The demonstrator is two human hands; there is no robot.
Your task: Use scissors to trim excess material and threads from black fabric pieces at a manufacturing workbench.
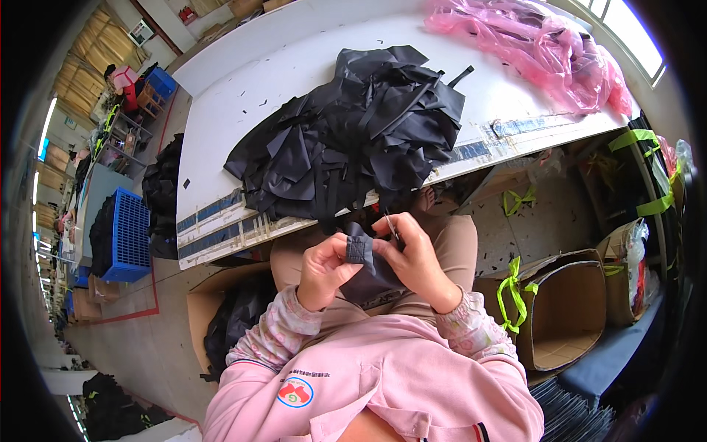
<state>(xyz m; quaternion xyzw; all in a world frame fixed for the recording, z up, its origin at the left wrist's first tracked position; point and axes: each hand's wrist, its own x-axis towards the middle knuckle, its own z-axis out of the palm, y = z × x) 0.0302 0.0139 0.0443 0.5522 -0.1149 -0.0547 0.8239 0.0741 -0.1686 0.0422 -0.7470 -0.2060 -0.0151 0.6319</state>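
Observation:
My left hand [324,267] is closed, pinching the stitched end of a black fabric piece [359,250] between thumb and fingers. The rest of that piece hangs down over my lap. Close to its right, my right hand [414,258] is closed around a small metal tool, seemingly thread snips [392,224], mostly hidden by the fingers. The right thumb lies against the fabric's edge. Just beyond both hands, a large heap of black fabric pieces [346,132] with straps lies on the white table [228,125], some hanging over its near edge.
Pink plastic wrapping [545,55] covers a bundle at the table's far right. An open cardboard box [563,313] stands to my right, with a yellow-green ribbon tied on it. At left, another cardboard box [202,309] holds black fabric, and a blue crate [132,236] stands farther off.

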